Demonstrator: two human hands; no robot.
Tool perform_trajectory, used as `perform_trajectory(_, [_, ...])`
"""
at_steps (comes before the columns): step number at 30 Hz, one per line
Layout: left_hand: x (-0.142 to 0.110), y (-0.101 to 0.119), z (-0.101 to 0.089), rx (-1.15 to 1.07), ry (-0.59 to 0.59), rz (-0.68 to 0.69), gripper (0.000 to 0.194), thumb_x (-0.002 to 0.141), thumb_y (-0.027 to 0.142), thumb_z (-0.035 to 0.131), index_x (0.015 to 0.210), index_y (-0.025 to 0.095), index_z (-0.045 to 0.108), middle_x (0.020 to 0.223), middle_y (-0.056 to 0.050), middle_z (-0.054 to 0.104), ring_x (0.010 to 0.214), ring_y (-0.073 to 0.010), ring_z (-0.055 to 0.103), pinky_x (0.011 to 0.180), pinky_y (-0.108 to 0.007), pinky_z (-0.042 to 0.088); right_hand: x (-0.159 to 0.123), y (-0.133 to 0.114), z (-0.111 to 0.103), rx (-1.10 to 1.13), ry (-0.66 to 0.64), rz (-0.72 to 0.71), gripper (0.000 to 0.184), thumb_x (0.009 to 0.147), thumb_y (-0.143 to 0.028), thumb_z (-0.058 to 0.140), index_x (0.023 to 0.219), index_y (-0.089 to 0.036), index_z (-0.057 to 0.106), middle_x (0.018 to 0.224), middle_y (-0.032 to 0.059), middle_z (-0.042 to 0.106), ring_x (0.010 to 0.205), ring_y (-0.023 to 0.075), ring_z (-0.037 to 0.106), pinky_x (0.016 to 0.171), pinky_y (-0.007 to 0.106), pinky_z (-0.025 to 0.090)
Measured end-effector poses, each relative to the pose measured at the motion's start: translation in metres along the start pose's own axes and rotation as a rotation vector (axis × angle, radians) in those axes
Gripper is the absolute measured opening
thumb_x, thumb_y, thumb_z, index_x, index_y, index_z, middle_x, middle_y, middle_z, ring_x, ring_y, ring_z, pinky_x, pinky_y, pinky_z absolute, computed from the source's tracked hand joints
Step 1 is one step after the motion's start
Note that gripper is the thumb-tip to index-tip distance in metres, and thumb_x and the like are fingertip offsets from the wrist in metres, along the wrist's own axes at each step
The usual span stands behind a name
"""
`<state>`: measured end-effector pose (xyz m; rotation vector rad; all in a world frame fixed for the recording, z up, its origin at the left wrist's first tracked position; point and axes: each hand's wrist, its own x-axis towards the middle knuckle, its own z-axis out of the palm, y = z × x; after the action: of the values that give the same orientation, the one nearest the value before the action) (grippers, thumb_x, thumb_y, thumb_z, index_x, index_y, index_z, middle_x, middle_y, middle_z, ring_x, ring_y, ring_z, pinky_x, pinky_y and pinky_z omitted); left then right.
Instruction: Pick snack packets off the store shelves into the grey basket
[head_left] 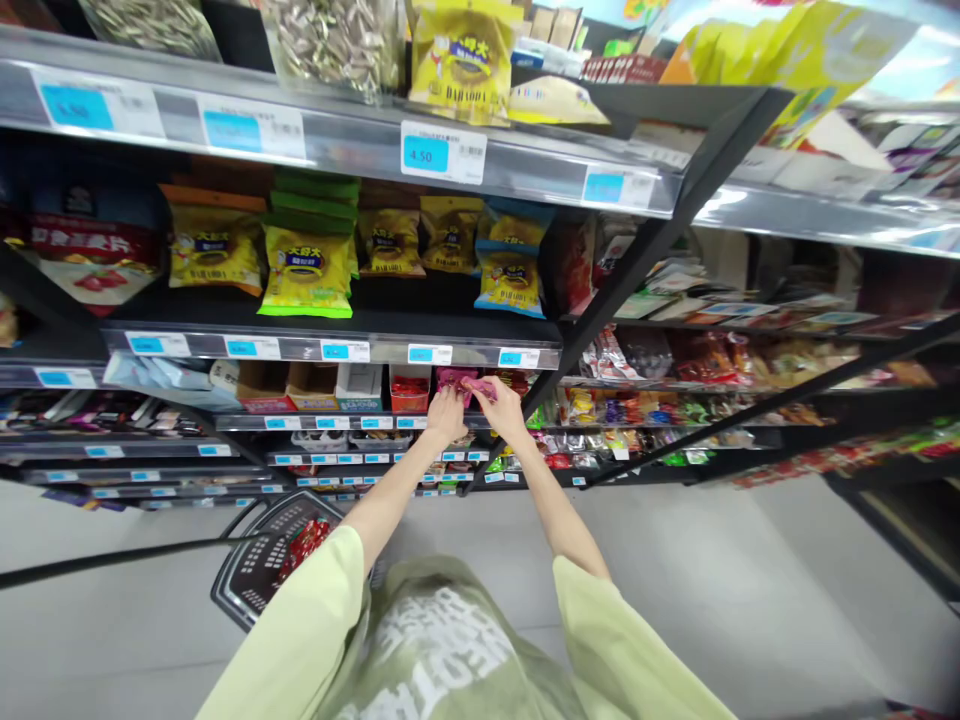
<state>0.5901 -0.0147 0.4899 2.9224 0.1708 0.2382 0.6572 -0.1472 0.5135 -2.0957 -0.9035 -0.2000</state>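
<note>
Pinches pink packet [474, 383] in right hand [504, 408] between nearly closed fingertips, at front of box shelf [251, 424], beside red-filled box [410, 402]. Appears to touch pink packet with left hand [448, 412]; cannot tell closure at this small scale. Could tear it through uneven pulling, or drop it to floor [637, 560] through loose pinch or shelf contact.

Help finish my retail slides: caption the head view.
Left hand and right hand on pink packaging, shelves ahead, shopping basket below.
</note>
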Motion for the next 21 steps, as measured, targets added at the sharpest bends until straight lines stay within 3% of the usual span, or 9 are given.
perform_trajectory(7, [-0.003, -0.002, -0.004, 0.031, -0.023, 0.028, 0.069, 0.064, 0.016, 0.074, 0.128, 0.010, 0.048, 0.127, -0.021, 0.057, 0.123, -0.0346, 0.044, 0.103, -0.045, 0.034, 0.036, 0.000, 0.006, -0.349, -0.226, 0.002, 0.034, 0.097, -0.032, 0.051, 0.124, -0.013, 0.059, 0.108, 0.0164, 0.072, 0.102, 0.0283, 0.068, 0.089, 0.035, 0.050])
perform_trajectory(11, [-0.007, -0.003, -0.003, 0.052, -0.009, 0.042, 0.065, 0.068, 0.013, 0.068, 0.130, 0.007, 0.049, 0.128, -0.022, 0.055, 0.120, -0.0328, 0.046, 0.101, -0.043, 0.036, 0.054, -0.011, 0.011, -0.556, -0.378, -0.018, 0.030, 0.097, -0.027, 0.050, 0.119, -0.011, 0.063, 0.110, 0.0206, 0.071, 0.104, 0.0315, 0.068, 0.090, 0.036, 0.049])
perform_trajectory(17, [-0.012, -0.007, 0.005, 0.058, 0.061, 0.000, 0.066, 0.080, 0.010, 0.054, 0.143, 0.006, 0.037, 0.129, -0.020, 0.054, 0.123, -0.0309, 0.045, 0.100, -0.041, 0.037, 0.070, -0.015, 0.018, -0.543, -0.434, -0.041, 0.028, 0.092, -0.017, 0.052, 0.115, -0.012, 0.067, 0.120, 0.0191, 0.069, 0.112, 0.0298, 0.064, 0.096, 0.033, 0.048])
perform_trajectory(21, [-0.010, -0.009, 0.007, 0.055, 0.118, -0.054, 0.054, 0.082, 0.011, 0.050, 0.136, 0.005, 0.045, 0.126, -0.020, 0.055, 0.121, -0.0319, 0.046, 0.100, -0.044, 0.037, 0.078, -0.005, 0.011, -0.496, -0.427, -0.031, 0.036, 0.090, -0.016, 0.053, 0.125, -0.017, 0.063, 0.126, 0.0132, 0.067, 0.115, 0.0275, 0.063, 0.099, 0.032, 0.047])
